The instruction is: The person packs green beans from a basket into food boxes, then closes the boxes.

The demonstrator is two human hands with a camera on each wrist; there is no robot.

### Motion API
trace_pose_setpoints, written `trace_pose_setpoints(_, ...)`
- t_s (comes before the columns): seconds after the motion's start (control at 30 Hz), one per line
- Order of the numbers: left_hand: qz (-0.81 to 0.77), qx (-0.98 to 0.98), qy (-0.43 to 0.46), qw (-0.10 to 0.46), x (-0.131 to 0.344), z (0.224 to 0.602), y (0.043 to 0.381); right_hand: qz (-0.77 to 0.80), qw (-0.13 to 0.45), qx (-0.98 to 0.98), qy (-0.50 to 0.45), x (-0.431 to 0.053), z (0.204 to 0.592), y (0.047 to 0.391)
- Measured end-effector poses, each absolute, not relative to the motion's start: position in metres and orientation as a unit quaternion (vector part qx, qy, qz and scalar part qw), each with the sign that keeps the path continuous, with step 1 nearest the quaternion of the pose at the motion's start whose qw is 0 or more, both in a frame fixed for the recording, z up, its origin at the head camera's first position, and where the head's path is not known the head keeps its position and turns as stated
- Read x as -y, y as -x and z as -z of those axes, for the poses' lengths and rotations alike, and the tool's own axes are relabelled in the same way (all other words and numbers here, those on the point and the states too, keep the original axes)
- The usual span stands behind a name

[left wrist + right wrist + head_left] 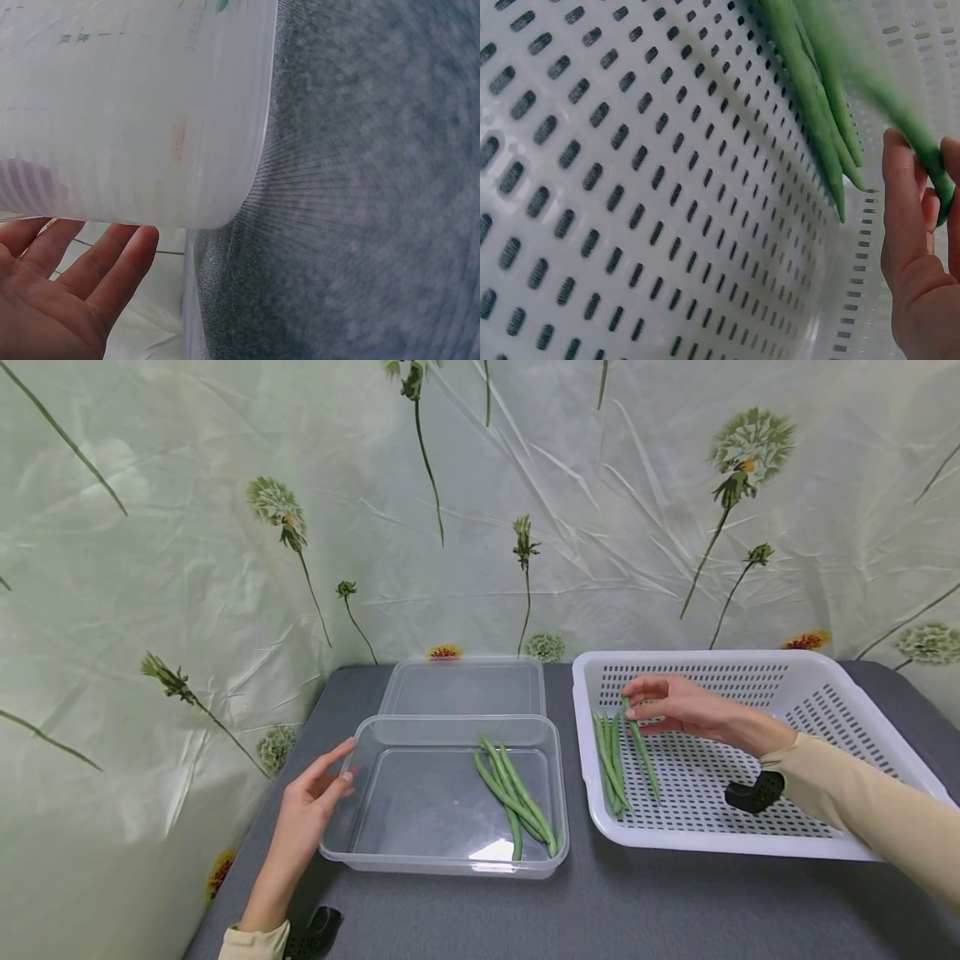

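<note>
My right hand [678,706] pinches the upper end of a green bean [643,756] between thumb and fingers, over the left part of a white perforated basket [720,841]. The bean hangs slanting down; it looks blurred in the right wrist view. A few other green beans [611,764] lie along the basket's left wall. At the left side of a clear plastic container [420,864], my left hand [306,802] has its fingers extended against the rim and outer wall. Several green beans [521,797] lie in the container's right part.
Behind the container lies a clear plastic lid [468,685]. Basket and container stand side by side on a grey cloth-covered table [420,914], with a narrow gap between them. A flower-printed curtain [480,510] hangs at the back and left.
</note>
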State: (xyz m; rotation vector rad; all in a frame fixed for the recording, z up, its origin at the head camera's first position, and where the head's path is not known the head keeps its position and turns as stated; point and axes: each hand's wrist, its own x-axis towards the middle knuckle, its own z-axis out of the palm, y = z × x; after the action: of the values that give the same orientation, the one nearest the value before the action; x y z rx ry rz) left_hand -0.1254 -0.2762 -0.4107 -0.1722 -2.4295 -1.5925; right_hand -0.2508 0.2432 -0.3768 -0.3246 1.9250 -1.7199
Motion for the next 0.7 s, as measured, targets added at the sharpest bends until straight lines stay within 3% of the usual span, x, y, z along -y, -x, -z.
trace_pose_setpoints(0.47,0.55,0.826,0.057,0.113,0.277,0.41,0.127,0.587,0.221,-0.759,0.174,-0.241,0.357,0.252)
trace_pose_setpoints(0.7,0.553,0.824,0.054,0.111,0.276,0.411,0.126,0.584,0.226,-0.758,0.179,-0.23,0.343,0.247)
